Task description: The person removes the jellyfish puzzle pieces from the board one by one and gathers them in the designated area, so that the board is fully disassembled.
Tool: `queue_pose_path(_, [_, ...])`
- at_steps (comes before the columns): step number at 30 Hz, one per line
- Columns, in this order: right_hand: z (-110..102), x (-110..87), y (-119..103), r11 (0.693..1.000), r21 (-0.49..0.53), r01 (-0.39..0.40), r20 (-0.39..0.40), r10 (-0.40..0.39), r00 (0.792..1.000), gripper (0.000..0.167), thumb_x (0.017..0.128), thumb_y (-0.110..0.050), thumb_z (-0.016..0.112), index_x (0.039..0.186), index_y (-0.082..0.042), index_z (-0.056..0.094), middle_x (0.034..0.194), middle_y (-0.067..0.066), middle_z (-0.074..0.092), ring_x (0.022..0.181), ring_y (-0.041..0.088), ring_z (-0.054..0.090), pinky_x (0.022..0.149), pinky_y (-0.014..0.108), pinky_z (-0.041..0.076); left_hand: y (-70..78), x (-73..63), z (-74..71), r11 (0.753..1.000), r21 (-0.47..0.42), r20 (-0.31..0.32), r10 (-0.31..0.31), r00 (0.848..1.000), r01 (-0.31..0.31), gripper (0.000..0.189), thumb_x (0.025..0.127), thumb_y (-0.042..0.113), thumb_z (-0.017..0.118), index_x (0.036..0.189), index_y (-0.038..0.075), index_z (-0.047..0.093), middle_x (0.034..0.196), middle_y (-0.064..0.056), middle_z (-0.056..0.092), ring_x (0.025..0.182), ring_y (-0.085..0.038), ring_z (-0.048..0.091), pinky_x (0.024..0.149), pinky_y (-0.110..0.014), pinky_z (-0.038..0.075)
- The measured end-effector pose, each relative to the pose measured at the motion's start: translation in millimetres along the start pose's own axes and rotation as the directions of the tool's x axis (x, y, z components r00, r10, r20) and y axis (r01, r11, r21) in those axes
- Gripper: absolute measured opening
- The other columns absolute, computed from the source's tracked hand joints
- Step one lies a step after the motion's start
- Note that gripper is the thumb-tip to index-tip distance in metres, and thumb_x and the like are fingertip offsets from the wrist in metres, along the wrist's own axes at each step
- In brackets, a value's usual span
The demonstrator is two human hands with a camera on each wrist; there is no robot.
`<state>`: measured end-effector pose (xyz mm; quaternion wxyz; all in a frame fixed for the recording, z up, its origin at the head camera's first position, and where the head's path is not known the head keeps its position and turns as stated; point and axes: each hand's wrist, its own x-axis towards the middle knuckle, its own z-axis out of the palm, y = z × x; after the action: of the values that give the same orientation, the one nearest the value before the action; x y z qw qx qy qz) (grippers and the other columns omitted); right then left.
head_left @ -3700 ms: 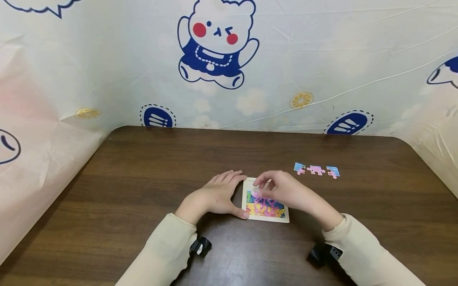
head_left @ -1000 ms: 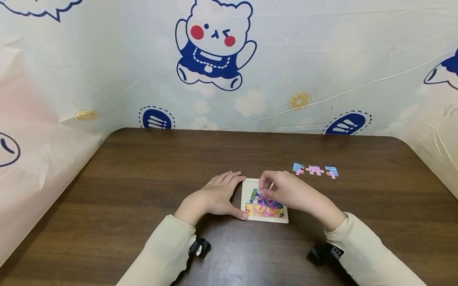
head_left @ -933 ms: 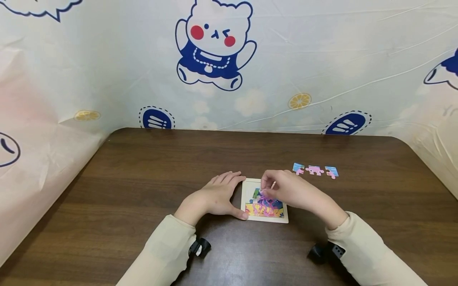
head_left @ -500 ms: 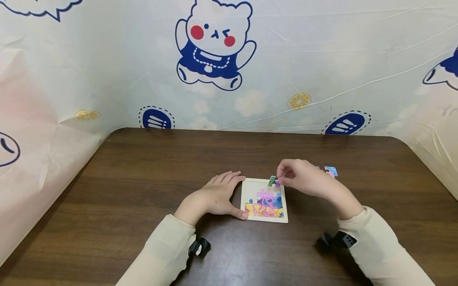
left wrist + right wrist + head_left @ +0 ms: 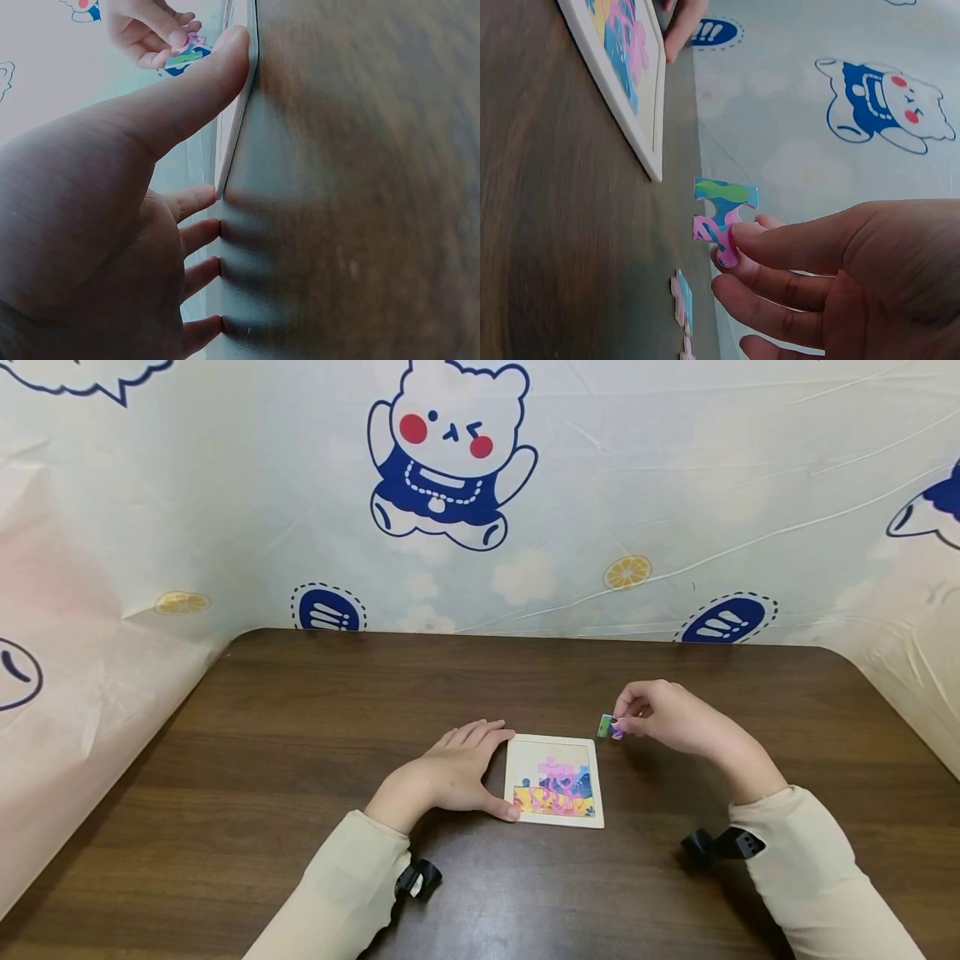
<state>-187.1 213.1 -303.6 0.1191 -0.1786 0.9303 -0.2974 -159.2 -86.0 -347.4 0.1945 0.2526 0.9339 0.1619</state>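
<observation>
My right hand (image 5: 675,718) pinches a jigsaw piece (image 5: 724,214) between thumb and fingertips, just off the far right corner of the puzzle frame (image 5: 553,820). Green, blue and pink patches cover the piece, which is raised above the table in the right wrist view. Inside the pale frame, joined pieces (image 5: 558,793) fill the near part in yellow, pink and blue; the far part and upper left are bare. My left hand (image 5: 453,770) lies with fingers spread at the frame's left side, thumb on the near left corner and index fingertip by the far left one.
Two loose pieces (image 5: 682,304) lie on the table (image 5: 375,685) below my right hand in the right wrist view; my right hand covers that spot in the head view. A printed cloth (image 5: 262,485) stands behind the table.
My right hand has lifted the green-and-pink piece from over the frame and carried it right and away, past the far right corner. The left hand has stayed still.
</observation>
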Motion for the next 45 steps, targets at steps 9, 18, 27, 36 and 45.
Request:
queue_pose_path(9, [-4, 1.8, 10, 0.997, -0.056, -0.046, 0.005, 0.047, 0.999, 0.006, 0.089, -0.004, 0.072, 0.089, -0.002, 0.067, 0.08, 0.003, 0.066, 0.074, 0.019, 0.055, 0.066, 0.032, 0.048, -1.8, 1.4, 1.1, 1.0, 0.002, -0.006, 0.001, 1.0, -0.001, 0.108, 0.074, 0.062, 0.078, 0.158, 0.021, 0.023, 0.164, 0.002, 0.015, 0.151, -0.022, 0.009, 0.121, -0.044, 0.009])
queue_pose_path(18, [-1, 4.5, 15, 0.99, -0.098, -0.098, 0.02, 0.1, 0.995, 0.005, 0.091, -0.005, 0.07, 0.09, -0.001, 0.068, 0.081, 0.004, 0.066, 0.072, 0.019, 0.053, 0.063, 0.031, 0.046, -1.5, 1.3, 1.0, 1.0, 0.002, -0.006, 0.0, 1.0, 0.0, 0.108, 0.074, 0.062, 0.078, 0.158, 0.021, 0.023, 0.164, 0.002, 0.015, 0.151, -0.022, 0.009, 0.121, -0.044, 0.009])
queue_pose_path(27, [2, 6.5, 19, 0.986, -0.107, -0.131, 0.048, 0.136, 0.99, 0.003, 0.089, -0.003, 0.07, 0.091, -0.002, 0.07, 0.079, 0.004, 0.065, 0.071, 0.019, 0.053, 0.062, 0.031, 0.045, 6.0, -5.2, -5.6, 1.0, -0.005, 0.004, -0.006, 1.0, 0.006, 0.104, 0.077, 0.057, 0.079, 0.157, 0.017, 0.026, 0.163, -0.002, 0.018, 0.15, -0.025, 0.011, 0.121, -0.045, 0.01])
queue_pose_path(36, [4, 7.0, 20, 0.985, -0.105, -0.138, 0.041, 0.143, 0.989, 0.003, 0.088, -0.003, 0.071, 0.091, -0.001, 0.071, 0.08, 0.004, 0.065, 0.071, 0.019, 0.052, 0.062, 0.03, 0.046, -0.2, -1.2, 0.4, 1.0, -0.004, 0.001, 0.0, 1.0, 0.0, 0.108, 0.074, 0.062, 0.078, 0.158, 0.02, 0.024, 0.164, 0.001, 0.015, 0.151, -0.023, 0.009, 0.121, -0.045, 0.008])
queue_pose_path(45, [2, 4.3, 16, 0.985, -0.119, -0.127, 0.023, 0.13, 0.991, 0.007, 0.088, -0.006, 0.072, 0.092, -0.001, 0.071, 0.081, 0.004, 0.067, 0.071, 0.018, 0.055, 0.063, 0.031, 0.048, -0.4, -1.5, 0.2, 1.0, -0.006, 0.0, 0.0, 1.0, 0.0, 0.108, 0.074, 0.062, 0.078, 0.158, 0.02, 0.023, 0.164, 0.001, 0.015, 0.151, -0.023, 0.009, 0.121, -0.045, 0.008])
